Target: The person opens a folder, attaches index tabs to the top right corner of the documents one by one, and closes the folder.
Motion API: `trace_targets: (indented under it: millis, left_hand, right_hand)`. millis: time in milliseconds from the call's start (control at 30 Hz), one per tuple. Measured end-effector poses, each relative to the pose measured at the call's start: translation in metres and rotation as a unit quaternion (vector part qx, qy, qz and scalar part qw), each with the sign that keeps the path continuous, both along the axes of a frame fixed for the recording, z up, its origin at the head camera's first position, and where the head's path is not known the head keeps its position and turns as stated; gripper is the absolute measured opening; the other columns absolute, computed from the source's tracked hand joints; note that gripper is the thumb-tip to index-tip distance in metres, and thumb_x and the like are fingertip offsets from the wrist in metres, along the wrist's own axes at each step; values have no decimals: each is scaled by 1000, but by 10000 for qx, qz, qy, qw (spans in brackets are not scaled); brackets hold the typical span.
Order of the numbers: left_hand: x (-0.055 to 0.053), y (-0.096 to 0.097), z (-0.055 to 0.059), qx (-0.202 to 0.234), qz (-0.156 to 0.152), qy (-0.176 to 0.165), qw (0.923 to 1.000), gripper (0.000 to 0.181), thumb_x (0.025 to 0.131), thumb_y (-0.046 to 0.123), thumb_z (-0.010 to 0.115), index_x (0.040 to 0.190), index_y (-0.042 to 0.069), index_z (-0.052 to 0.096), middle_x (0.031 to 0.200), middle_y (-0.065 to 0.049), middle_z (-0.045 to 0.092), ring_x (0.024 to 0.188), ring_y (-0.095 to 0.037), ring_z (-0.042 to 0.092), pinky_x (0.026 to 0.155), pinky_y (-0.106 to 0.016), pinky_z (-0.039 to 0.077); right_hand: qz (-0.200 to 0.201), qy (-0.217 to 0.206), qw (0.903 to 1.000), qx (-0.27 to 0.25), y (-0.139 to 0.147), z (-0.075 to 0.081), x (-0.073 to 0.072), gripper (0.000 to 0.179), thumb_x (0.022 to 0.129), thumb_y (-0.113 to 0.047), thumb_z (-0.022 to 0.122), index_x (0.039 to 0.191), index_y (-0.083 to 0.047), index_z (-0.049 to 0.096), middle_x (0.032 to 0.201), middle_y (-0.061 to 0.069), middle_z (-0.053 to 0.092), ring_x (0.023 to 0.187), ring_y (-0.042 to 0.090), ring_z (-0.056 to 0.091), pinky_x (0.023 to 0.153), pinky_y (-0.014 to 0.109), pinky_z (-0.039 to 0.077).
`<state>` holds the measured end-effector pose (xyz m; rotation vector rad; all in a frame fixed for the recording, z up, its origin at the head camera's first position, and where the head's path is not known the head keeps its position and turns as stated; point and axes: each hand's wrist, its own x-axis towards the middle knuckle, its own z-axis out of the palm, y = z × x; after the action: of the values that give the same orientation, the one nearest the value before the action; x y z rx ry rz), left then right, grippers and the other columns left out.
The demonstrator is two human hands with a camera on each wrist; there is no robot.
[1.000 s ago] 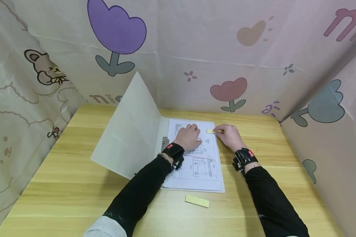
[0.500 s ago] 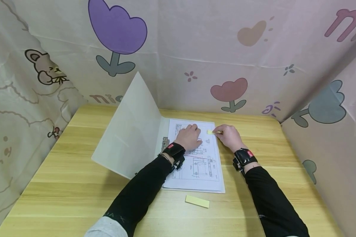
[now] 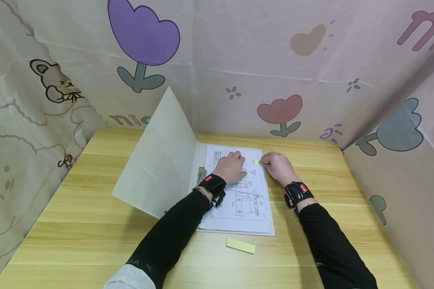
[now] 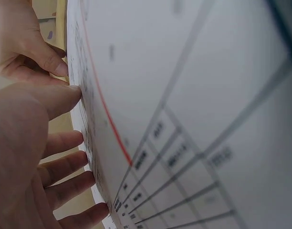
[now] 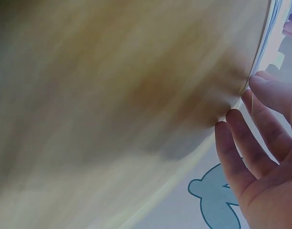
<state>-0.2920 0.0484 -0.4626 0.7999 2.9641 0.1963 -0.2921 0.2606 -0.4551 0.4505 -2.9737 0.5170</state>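
Observation:
A white folder (image 3: 159, 160) stands with its cover raised at the left. Printed drawing sheets (image 3: 224, 222) lie on its right side, beside a metal clip (image 3: 201, 174). My left hand (image 3: 230, 167) rests on the upper part of the top sheet. In the left wrist view its fingers (image 4: 65, 167) are spread, with the tips against the paper. At the sheet's upper right edge, my right hand (image 3: 279, 167) pinches a small yellow sticky note (image 3: 255, 161) between thumb and forefinger. Those fingers hide part of the note. The right wrist view shows the other fingers (image 5: 251, 148) near the edge of the stack.
A yellow sticky-note strip (image 3: 240, 245) lies on the wooden table (image 3: 83, 224), just in front of the folder. Printed cloth (image 3: 209, 48) hangs behind the table and along both sides.
The right hand has shifted very slightly, and less of the sticky note shows beyond its fingertips. My left hand stays in place on the sheet.

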Motion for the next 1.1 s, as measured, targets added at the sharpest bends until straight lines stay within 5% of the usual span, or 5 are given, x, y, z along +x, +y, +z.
trace_targets:
  millis: [333, 633, 900, 1100]
  left_hand:
    - [3, 15, 9, -367, 67, -124, 9992, 69, 101, 43, 62, 159, 12, 40, 149, -10, 50, 131, -26, 52, 92, -41, 58]
    - [7, 34, 12, -1485, 7, 160, 9888, 82, 101, 52, 56, 168, 32, 13, 142, -9, 51, 107, -20, 52, 61, -26, 51]
    - [7, 44, 6, -2016, 41, 385, 9787, 71, 101, 54, 51, 165, 37, 25, 140, -11, 49, 108, -22, 54, 53, -28, 49]
    - [5, 44, 5, -2039, 43, 376, 9783, 70, 101, 55, 48, 165, 35, 28, 142, -11, 46, 111, -23, 52, 53, -30, 48]
  right_hand:
    - [26, 23, 9999, 98, 1, -2, 0, 17, 95, -2, 74, 111, -4, 81, 124, 17, 71, 119, 38, 65, 103, 52, 51]
    - [59, -31, 9999, 114, 3, -4, 1, 16, 95, -3, 74, 109, -4, 81, 126, 18, 69, 121, 40, 63, 105, 55, 49]
    - [-5, -101, 9999, 86, 3, -7, 2, 16, 96, -3, 73, 109, -3, 81, 127, 18, 69, 122, 40, 62, 106, 54, 49]
    - [-91, -216, 9997, 59, 2, -6, 1, 17, 96, -2, 72, 112, -3, 80, 129, 18, 68, 124, 40, 61, 107, 54, 48]
